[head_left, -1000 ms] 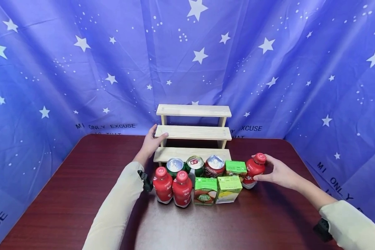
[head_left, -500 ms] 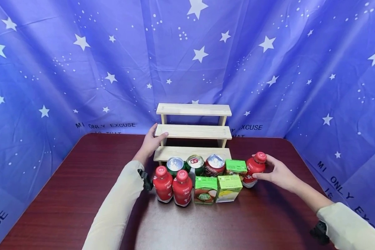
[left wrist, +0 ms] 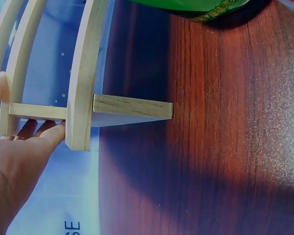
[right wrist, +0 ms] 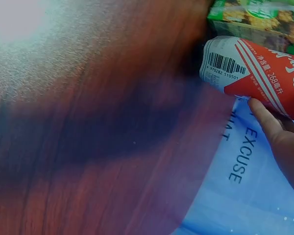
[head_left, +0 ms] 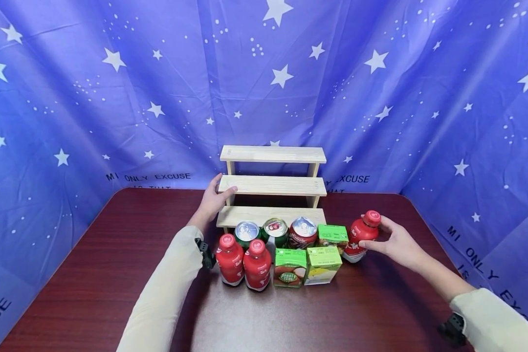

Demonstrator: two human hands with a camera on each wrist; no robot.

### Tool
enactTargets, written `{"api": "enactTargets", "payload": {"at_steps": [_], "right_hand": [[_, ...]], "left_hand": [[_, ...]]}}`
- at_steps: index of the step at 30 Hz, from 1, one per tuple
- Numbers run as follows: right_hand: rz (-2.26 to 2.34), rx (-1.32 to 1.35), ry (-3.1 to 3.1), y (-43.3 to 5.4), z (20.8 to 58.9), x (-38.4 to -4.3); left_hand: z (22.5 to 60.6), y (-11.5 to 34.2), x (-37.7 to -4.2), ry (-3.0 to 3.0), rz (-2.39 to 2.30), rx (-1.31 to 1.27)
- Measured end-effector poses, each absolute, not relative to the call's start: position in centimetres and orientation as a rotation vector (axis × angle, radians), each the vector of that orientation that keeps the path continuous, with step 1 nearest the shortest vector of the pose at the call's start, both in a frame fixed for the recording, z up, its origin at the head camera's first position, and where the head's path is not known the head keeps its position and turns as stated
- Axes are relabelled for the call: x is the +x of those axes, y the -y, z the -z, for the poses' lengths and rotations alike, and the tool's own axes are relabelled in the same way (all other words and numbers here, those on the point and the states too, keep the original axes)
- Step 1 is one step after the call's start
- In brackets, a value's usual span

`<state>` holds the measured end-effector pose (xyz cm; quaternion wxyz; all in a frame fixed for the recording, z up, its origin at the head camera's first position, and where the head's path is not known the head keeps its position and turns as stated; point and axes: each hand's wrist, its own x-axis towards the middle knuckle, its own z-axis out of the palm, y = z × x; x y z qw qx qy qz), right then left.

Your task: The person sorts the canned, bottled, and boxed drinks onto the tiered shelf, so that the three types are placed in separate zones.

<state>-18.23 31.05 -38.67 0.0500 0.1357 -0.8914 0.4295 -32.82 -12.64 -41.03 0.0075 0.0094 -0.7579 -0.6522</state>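
My left hand [head_left: 212, 199] grips the left end of the middle board of a three-step wooden display rack [head_left: 273, 186]. Its thumb lies over the board, and in the left wrist view the fingers reach round the side support [left wrist: 39, 111]. At the right end of the drinks, my right hand [head_left: 396, 240] holds a red bottle [head_left: 362, 234] between thumb and fingers. The bottle leans slightly to the right, beside a green-topped juice carton [head_left: 332, 235]. The right wrist view shows its printed label [right wrist: 259, 73] and a finger against its side.
Two more red bottles [head_left: 230, 264] stand at the front left. Beside them are a green carton [head_left: 289, 269] and a yellow-green carton [head_left: 323, 266]. Several cans [head_left: 275, 234] line the rack's lowest board. A starry blue curtain [head_left: 264, 73] hangs behind the dark red table [head_left: 114, 274].
The red bottle in my right hand has shifted slightly right and up, away from the carton, and tilts a little more. My left hand stays on the rack.
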Motion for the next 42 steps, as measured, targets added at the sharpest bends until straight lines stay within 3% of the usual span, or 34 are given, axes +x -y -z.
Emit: {"api": "enactTargets", "payload": {"at_steps": [20, 42], "right_hand": [[-1.232, 0.22, 2.658, -31.5, 31.8, -19.4], [-1.258, 0.218, 2.689, -25.5, 26.8, -23.8]], "left_hand": [[41.3, 12.8, -33.0, 2.369, 2.019, 0.013], [41.4, 12.8, -32.8, 2.41, 1.97, 0.008]]}}
